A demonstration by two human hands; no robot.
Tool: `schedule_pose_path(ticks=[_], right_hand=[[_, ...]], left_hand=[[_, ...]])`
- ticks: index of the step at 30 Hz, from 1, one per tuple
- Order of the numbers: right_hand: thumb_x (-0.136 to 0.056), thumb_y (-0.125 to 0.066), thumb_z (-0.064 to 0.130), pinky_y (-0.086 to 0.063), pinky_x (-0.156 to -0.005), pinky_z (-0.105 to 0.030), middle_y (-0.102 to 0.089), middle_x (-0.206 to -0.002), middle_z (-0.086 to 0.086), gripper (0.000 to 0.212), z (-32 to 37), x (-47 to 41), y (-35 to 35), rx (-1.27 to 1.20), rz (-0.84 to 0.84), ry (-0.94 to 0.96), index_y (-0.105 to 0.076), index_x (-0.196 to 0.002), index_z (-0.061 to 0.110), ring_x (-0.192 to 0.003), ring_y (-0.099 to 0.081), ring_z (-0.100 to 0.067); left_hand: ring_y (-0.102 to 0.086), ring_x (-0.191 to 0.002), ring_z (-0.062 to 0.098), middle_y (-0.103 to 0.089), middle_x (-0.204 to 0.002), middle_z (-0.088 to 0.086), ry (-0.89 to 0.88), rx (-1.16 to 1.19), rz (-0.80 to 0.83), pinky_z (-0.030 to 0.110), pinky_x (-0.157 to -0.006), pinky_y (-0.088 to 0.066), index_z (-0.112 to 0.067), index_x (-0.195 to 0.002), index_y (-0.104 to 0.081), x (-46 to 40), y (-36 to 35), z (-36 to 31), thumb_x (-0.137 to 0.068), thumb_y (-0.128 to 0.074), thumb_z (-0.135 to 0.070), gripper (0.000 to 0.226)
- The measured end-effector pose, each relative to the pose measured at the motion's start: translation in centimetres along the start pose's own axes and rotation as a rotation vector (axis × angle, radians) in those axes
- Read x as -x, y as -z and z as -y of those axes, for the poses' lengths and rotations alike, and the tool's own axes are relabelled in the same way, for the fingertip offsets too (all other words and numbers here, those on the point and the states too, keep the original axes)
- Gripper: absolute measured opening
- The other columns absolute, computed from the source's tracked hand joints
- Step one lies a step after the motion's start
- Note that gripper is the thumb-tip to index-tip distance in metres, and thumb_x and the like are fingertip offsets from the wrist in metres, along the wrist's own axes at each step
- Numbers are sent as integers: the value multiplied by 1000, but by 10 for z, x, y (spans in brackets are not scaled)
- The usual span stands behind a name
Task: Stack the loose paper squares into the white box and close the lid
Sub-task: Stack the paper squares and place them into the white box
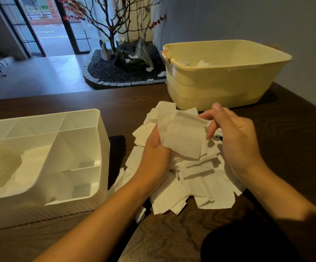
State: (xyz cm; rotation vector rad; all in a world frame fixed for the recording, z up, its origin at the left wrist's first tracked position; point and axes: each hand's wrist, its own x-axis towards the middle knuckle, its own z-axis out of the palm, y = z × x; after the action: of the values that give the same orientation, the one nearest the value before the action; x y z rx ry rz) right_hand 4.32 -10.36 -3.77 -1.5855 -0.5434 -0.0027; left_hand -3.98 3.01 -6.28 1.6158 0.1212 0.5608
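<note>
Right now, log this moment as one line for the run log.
left hand: holds paper squares | right hand: fingers at stack edge | pile: on table | white box: open, left of pile

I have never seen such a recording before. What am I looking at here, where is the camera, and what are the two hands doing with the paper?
There is no machine: a person works with bare hands. The one picture comes from a camera worn on the head, looking forward and down. On the dark wooden table lies a pile of loose white paper squares. The left hand grips a small bunch of paper squares lifted above the pile; the right hand touches its edge with loosely bent fingers. At left stands the open white plastic box with compartments, some paper already in its large section. Behind is a cream plastic tub holding more paper.
</note>
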Motion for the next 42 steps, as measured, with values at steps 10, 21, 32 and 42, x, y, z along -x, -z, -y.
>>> schedule_pose_path(ticks=[10, 21, 32, 42], right_hand=[[-90, -70, 20, -60, -73, -35, -72, -89, 5, 10, -1, 2, -2, 181, 73, -81, -71, -99, 24, -83, -68, -14], [-93, -66, 12, -59, -75, -25, -73, -90, 8, 23, 6, 4, -2, 77, 53, -13, -72, -98, 33, -88, -68, -11], [-99, -53, 7, -46, -44, -23, -71, -74, 4, 29, 14, 2, 3, -46, 247, -216, -62, -110, 33, -62, -66, -18], [-98, -58, 15, -54, -51, -42, -67, -67, -1, 24, 6, 12, -9, 191, 168, -143, -55, -110, 36, -61, -64, -26]], left_hand=[[-66, -85, -6, -71, -84, -25, 80, 67, -16, 8, -71, -47, -30, -101, -58, 1, -2, 2, -108, -32, -23, 28], [-68, -113, 19, -74, -117, -1, 171, 213, 7, 36, -99, -53, -28, -117, -63, -1, -1, 4, -107, -36, -41, 32], [-70, -104, 8, -73, -107, -14, 184, 157, -18, 30, -87, -56, -38, -115, -55, -5, 4, 11, -107, -38, -33, 20], [-67, -112, 20, -70, -121, 0, 152, 137, 6, 50, -100, -53, -29, -133, -52, -4, 0, 13, -95, -48, -36, 38]])
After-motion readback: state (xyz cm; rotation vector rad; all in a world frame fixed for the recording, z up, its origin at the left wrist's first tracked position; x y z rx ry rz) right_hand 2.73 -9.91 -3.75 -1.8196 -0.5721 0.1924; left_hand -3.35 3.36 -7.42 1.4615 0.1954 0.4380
